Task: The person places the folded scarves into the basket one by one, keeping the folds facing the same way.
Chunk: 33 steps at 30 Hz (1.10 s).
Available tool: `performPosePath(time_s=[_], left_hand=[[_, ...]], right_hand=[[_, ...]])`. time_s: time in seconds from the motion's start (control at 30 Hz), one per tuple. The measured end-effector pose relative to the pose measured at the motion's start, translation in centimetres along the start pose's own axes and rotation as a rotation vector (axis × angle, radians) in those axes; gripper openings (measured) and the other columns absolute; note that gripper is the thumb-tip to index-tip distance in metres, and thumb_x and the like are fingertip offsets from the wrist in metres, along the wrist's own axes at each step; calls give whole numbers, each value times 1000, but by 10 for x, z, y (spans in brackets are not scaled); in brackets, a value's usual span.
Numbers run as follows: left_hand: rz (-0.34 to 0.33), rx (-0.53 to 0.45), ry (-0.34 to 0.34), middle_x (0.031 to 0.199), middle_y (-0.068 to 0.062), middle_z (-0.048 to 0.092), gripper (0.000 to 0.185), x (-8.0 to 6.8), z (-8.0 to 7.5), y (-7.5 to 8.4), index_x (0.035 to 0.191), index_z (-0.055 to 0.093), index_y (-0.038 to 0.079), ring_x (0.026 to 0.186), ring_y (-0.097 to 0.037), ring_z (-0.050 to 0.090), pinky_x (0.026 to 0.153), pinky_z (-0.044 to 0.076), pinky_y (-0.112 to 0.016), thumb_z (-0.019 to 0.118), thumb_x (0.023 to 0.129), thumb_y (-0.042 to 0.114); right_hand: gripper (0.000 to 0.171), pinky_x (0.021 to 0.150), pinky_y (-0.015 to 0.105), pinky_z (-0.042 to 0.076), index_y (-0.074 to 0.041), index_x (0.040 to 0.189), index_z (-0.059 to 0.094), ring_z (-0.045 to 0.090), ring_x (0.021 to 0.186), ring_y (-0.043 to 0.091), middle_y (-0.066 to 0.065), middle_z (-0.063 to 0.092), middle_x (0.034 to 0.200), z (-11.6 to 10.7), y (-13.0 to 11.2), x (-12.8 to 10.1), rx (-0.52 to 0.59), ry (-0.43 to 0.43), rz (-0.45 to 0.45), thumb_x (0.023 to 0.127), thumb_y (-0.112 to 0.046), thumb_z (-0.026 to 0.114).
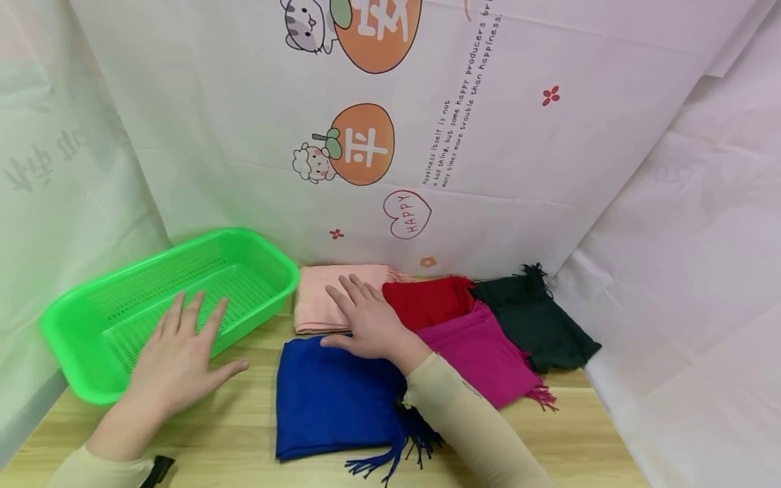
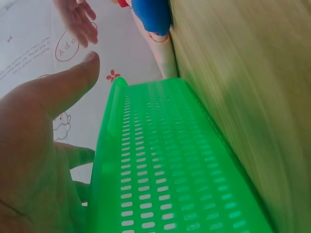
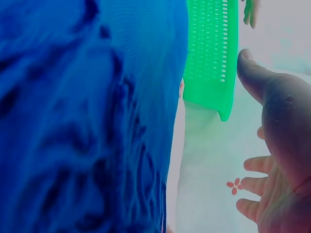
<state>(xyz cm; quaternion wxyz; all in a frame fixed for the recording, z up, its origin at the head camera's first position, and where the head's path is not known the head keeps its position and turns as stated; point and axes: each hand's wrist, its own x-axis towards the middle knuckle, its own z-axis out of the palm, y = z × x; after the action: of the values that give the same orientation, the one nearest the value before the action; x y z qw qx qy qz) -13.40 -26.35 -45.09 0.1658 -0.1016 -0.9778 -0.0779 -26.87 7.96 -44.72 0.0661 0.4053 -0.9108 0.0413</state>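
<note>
My left hand (image 1: 177, 362) hovers with spread fingers over the near side of a green plastic basket (image 1: 268, 313). In the left wrist view its thumb and fingers hold nothing beside the basket's perforated wall (image 2: 160, 160). My right hand (image 1: 375, 324), fingers also spread, is above the folded scarves and grips none of them. Below it lies a blue folded scarf (image 1: 335, 400) with fringe toward the front. A pale pink scarf (image 1: 317, 298) is behind the hand. To its right are a red scarf (image 1: 427, 301), a magenta scarf (image 1: 482, 359) and a dark green scarf (image 1: 543, 322).
The basket stands at the left on a wooden table (image 1: 244, 434), its inside showing bare mesh. A white printed cloth (image 1: 488, 224) hangs behind the table, and white sheets (image 1: 689, 305) close off both sides. The scarves lie close together, some overlapping.
</note>
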Motion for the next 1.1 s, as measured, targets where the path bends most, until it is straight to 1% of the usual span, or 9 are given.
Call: performPosePath(time_s=[0.13,0.3,0.43,0.57,0.7,0.8,0.93,1.0,1.1], left_hand=[[-3,-6,3,171,-40,29,118,-1,1,0,173,35,4,160,-64,18,121,29,-80,84,88,71],[-6,-2,1,170,-40,32,116,-2,-1,-2,171,38,3,160,-64,20,119,31,-81,83,89,70],[-11,1,12,168,-41,34,113,-4,0,-4,170,40,1,158,-65,24,118,32,-80,87,88,63],[-8,7,22,166,-42,35,109,-7,2,-7,168,41,-1,154,-67,27,118,32,-81,90,88,54],[-6,11,27,164,-44,36,104,-9,4,-8,166,43,-4,150,-69,31,117,32,-82,91,88,47],[-6,14,29,162,-45,38,101,-10,4,-10,164,44,-5,148,-70,33,116,33,-82,91,89,44],[-9,33,18,159,-45,42,98,-11,3,-10,163,45,-7,145,-70,38,116,35,-81,90,90,41],[-12,43,6,158,-45,44,96,-11,2,-11,162,45,-7,144,-69,40,116,36,-81,90,91,41],[-15,56,-8,155,-45,47,95,-12,1,-11,162,46,-8,143,-69,44,115,38,-79,90,92,39]], right_hand=[[102,134,59,24,-19,178,27,18,170,38,15,24,183,0,-3,6,10,-2,-8,101,-75,63],[102,135,54,24,-18,178,28,19,170,37,15,25,183,0,-6,15,-12,1,-32,101,-75,63],[101,135,52,25,-16,177,29,21,170,36,17,28,181,1,-9,24,-11,16,-63,102,-75,62],[100,136,50,24,-15,177,29,21,169,36,16,28,181,2,-11,32,16,18,-74,103,-75,62],[99,136,48,22,-15,177,29,21,169,36,15,27,182,3,-12,39,36,17,-85,104,-74,62],[99,137,48,21,-13,176,31,21,169,36,17,28,181,5,-12,45,37,29,-106,104,-72,64],[99,137,47,21,-12,176,31,20,170,35,19,29,180,5,-13,51,22,37,-129,104,-70,65],[99,137,46,21,-11,176,30,20,170,35,20,29,180,5,-14,54,12,32,-138,105,-71,64],[99,137,46,21,-11,177,29,21,169,38,20,27,181,4,-14,58,11,26,-153,105,-69,65]])
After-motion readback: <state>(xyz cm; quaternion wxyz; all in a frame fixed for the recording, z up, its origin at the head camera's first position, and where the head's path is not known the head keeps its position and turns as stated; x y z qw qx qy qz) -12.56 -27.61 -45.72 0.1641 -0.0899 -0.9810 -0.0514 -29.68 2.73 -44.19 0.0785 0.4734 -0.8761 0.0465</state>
